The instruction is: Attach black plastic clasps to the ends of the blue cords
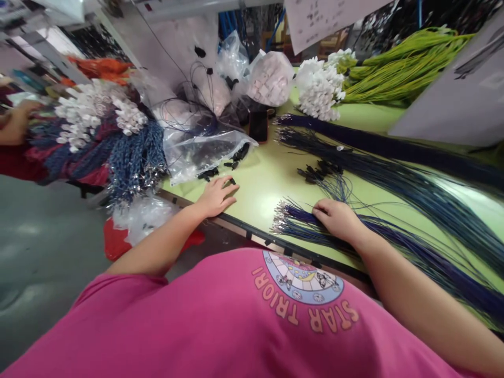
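Observation:
At the near edge of the green tabletop (255,181), my left hand (217,197) has its fingers spread, with a small black connector (231,181) at its fingertips. My right hand (334,218) is closed over a bundle of dark blue wires (301,214) with bare metal ends; what its fingers pinch is too small to make out. Beyond my right hand is a cluster of black connectors (321,171) on thin blue wires. Several loose black connectors lie by the open mouth of a clear plastic bag (197,157), just past my left hand.
Two long dark wire bundles (354,137) cross the right side. A phone (258,126), bags of white connectors (271,79) and yellow-green wires (401,68) stand behind. Blue wires with white connectors (137,152) hang at left, near another person's hand (16,123).

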